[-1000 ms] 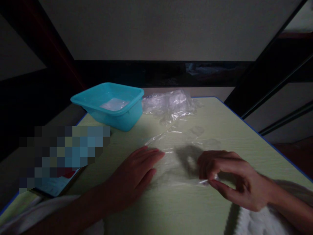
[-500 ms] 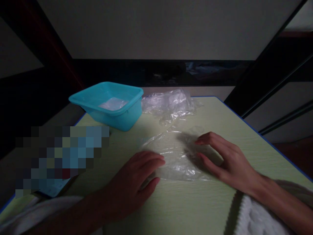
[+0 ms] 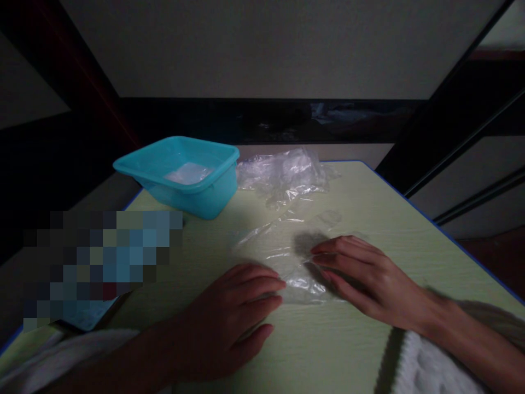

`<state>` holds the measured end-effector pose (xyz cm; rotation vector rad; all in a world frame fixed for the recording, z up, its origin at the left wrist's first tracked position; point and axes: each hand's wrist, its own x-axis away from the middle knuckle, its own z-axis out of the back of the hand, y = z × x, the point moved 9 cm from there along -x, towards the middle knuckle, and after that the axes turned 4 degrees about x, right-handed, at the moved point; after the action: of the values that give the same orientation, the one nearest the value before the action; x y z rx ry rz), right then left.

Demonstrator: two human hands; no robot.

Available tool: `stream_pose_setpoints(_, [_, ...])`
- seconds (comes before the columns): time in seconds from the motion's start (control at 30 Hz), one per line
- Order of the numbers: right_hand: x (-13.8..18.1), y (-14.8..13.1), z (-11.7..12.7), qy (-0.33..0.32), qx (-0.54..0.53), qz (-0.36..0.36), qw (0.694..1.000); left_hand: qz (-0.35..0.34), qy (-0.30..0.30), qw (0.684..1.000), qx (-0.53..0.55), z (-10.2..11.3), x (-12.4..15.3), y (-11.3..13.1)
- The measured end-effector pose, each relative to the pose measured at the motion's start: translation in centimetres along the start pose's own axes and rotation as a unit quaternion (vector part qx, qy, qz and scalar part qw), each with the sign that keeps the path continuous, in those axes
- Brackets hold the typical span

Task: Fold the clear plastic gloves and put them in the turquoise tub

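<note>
A clear plastic bag (image 3: 279, 246) lies flat on the pale green table (image 3: 394, 219) in front of me. My left hand (image 3: 233, 317) rests palm down on the bag's near left edge, fingers stretched out. My right hand (image 3: 361, 276) lies flat on the bag's right part, fingers extended and pointing left. The fingertips of the two hands are a short gap apart. Neither hand grips anything.
A turquoise plastic tub (image 3: 184, 175) with something pale inside stands at the table's far left. A crumpled heap of clear plastic bags (image 3: 285, 172) lies beside it at the far edge. A blurred-out patch covers something on the left. The room is dim.
My right hand let go of the bag's near right corner, swept up over the bag and now presses flat, moving left. The left hand shifted slightly nearer. The bag lies flatter.
</note>
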<state>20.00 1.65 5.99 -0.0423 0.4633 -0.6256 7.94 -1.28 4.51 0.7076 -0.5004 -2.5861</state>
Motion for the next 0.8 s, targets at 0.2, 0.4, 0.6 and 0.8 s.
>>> stream_pose_setpoints(0.2, [-0.1,-0.3,-0.1,-0.006,0.001,0.010,1.000,-0.007,-0.013,1.000,0.020,-0.1,-0.1,0.3])
stream_pose_setpoints(0.4, [0.0,-0.4,-0.4,-0.012,-0.005,0.022,1.000,-0.028,-0.038,0.998,0.037,-0.5,-0.2,0.5])
stream_pose_setpoints(0.6, [0.6,-1.2,-2.6,-0.133,-0.022,0.060,0.989,-0.021,-0.092,0.995,0.011,-1.4,0.4,0.0])
stream_pose_setpoints(0.8, [1.8,-1.3,-5.2,-0.251,-0.016,0.054,0.966,0.009,-0.225,0.974,-0.007,-3.5,0.8,-0.6])
